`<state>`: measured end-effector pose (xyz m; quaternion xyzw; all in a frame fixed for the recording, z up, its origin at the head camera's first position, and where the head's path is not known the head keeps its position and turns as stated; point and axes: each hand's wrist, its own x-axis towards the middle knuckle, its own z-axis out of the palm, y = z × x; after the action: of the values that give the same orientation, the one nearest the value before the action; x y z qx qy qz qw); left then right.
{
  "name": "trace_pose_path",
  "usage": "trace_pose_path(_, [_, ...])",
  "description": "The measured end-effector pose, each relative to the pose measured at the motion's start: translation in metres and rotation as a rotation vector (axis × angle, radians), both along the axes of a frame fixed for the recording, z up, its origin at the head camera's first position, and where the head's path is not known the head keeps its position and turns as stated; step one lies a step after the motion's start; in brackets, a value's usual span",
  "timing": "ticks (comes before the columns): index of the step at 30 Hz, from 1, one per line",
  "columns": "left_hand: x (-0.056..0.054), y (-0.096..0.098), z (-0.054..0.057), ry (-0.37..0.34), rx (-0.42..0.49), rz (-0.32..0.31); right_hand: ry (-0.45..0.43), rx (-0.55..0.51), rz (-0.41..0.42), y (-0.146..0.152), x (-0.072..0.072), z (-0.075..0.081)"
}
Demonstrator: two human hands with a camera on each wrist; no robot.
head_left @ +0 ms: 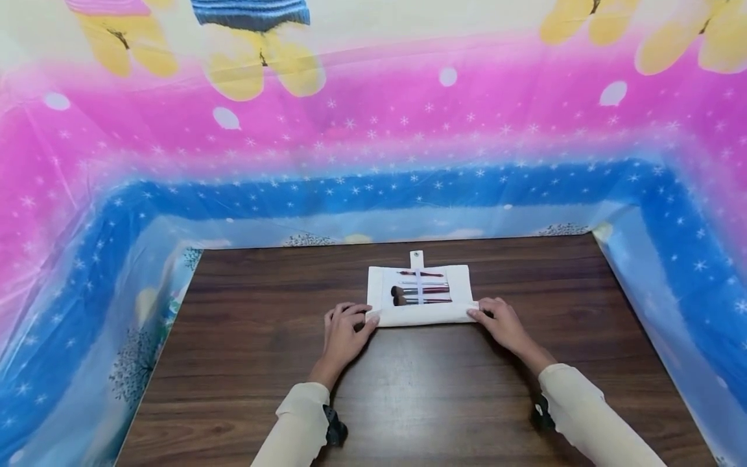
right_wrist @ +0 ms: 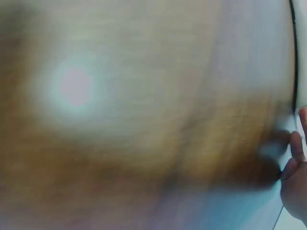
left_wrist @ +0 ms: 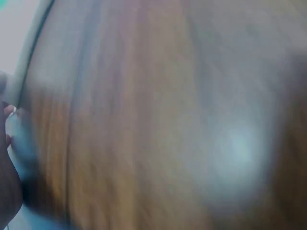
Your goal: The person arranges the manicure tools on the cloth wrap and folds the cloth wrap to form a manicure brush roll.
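A white fabric brush roll (head_left: 428, 316) lies on the table with its near edge folded over into a thick band. Across its inside, several slim tools and makeup brushes (head_left: 417, 292) sit under a pale elastic strap; dark bristle heads point left. A tab with a snap (head_left: 416, 256) sticks out from the far edge. My left hand (head_left: 343, 336) pinches the fold's left end between thumb and fingers. At the right end, my right hand (head_left: 506, 326) pinches the fold likewise. Both wrist views are blurred and show only part of each hand at the side.
The dark brown wooden table (head_left: 245, 363) extends around the roll on every side. Behind it and along both sides hangs a pink and blue printed cloth (head_left: 373, 188). Black straps (head_left: 334, 426) circle both wrists over cream sleeves.
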<state>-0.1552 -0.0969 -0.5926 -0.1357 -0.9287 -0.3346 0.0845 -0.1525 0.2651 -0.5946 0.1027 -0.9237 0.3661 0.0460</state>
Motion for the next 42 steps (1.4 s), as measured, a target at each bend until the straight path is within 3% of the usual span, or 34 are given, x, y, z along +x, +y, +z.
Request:
trace_pose_path(7, [-0.007,0.007,0.003,-0.027,-0.003,0.100,-0.140,0.041,0.024,0.000,-0.016,0.014])
trace_pose_path(15, [-0.009,0.011,0.002,-0.045,-0.020,0.159,-0.288,0.120,-0.003,0.000,-0.023,0.021])
trace_pose_path(19, [-0.009,0.013,0.001,-0.045,-0.021,0.185,-0.253,0.147,-0.034,-0.001,-0.025,0.022])
trace_pose_path(23, [-0.010,0.014,0.000,-0.033,-0.002,0.184,-0.097,0.158,0.020,0.000,-0.025,0.017])
trace_pose_path(27, [-0.012,0.009,-0.004,0.081,-0.036,0.093,0.071,0.181,0.105,0.000,-0.027,0.014])
trace_pose_path(31, [-0.015,0.000,-0.004,0.137,-0.104,-0.035,0.108,0.250,0.163,0.003,-0.032,0.013])
trace_pose_path(37, [-0.022,-0.014,0.002,0.066,-0.241,-0.220,0.007,0.393,0.239,0.011,-0.032,0.007])
trace_pose_path(42, [-0.025,-0.020,0.002,-0.033,-0.318,-0.310,-0.006,0.402,0.284,0.015,-0.030,0.001])
